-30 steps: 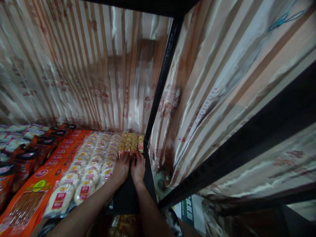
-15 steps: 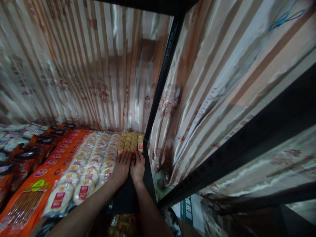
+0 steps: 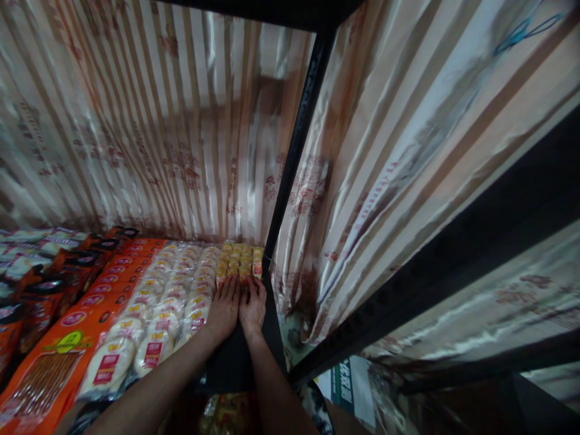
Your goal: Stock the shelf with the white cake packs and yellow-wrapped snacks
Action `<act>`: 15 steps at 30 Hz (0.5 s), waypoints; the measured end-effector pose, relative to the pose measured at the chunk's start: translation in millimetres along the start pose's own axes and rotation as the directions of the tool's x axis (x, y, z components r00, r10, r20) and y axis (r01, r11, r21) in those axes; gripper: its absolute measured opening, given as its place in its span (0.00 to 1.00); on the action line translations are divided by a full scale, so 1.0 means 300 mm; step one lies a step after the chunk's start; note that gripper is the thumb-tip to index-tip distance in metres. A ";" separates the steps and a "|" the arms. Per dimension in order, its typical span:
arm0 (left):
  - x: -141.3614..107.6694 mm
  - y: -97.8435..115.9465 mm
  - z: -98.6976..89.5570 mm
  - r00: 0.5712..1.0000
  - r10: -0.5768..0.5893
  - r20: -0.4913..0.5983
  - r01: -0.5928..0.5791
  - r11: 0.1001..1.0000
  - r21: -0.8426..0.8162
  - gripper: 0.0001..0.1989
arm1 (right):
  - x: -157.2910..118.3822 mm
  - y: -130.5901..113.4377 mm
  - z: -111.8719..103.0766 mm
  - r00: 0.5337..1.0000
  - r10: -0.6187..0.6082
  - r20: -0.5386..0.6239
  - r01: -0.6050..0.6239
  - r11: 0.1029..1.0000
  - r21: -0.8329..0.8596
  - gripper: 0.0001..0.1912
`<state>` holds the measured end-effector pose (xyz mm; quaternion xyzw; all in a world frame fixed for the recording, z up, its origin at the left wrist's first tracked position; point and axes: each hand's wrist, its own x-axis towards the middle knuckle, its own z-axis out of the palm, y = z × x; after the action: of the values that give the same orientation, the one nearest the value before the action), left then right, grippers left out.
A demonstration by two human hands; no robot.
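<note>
Small yellow snack packets [image 3: 233, 257] stand in tight rows at the back right corner of a dark shelf [image 3: 230, 360]. My left hand [image 3: 225, 307] reaches to their front with fingers stretched out side by side, its tips against the nearest packets. Close beside it, my right hand [image 3: 252, 305] has its fingers curled in at the same front row; what lies between them is hidden. One packet with a red and white label [image 3: 258, 263] stands at the right end of the rows. Both wrists are above the bare front of the shelf.
Left of my hands run rows of clear-wrapped round white crackers [image 3: 154, 350], then orange bags of stick snacks [image 3: 58, 368] and darker snack bags [image 3: 43, 296]. A black upright post [image 3: 296, 145] rises at the corner, before a striped curtain [image 3: 194, 121]. A black beam [image 3: 430, 272] slants at right.
Almost nothing differs. Both hands stay at the front of the yellow packets, with only a very slight shift of the fingers.
</note>
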<state>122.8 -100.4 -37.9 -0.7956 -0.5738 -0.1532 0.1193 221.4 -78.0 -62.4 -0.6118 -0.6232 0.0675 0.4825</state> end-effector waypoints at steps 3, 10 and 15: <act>-0.001 0.009 -0.010 1.000 -0.026 0.007 0.026 0.999 0.041 0.25 | -0.002 0.002 0.002 1.000 0.010 0.009 -0.010 1.000 0.012 0.21; -0.058 0.027 -0.001 0.998 0.028 0.057 -0.031 0.998 0.060 0.23 | -0.004 0.013 0.005 1.000 0.030 -0.004 -0.030 0.998 0.057 0.24; -0.070 0.015 -0.004 0.994 0.086 0.073 -0.093 0.991 0.092 0.22 | -0.003 0.012 0.004 0.999 0.044 0.002 -0.044 0.997 0.057 0.24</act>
<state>120.8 -120.7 -44.7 -0.8189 -0.5478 -0.0927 0.1438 223.0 -77.3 -66.0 -0.6114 -0.6074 0.0960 0.4980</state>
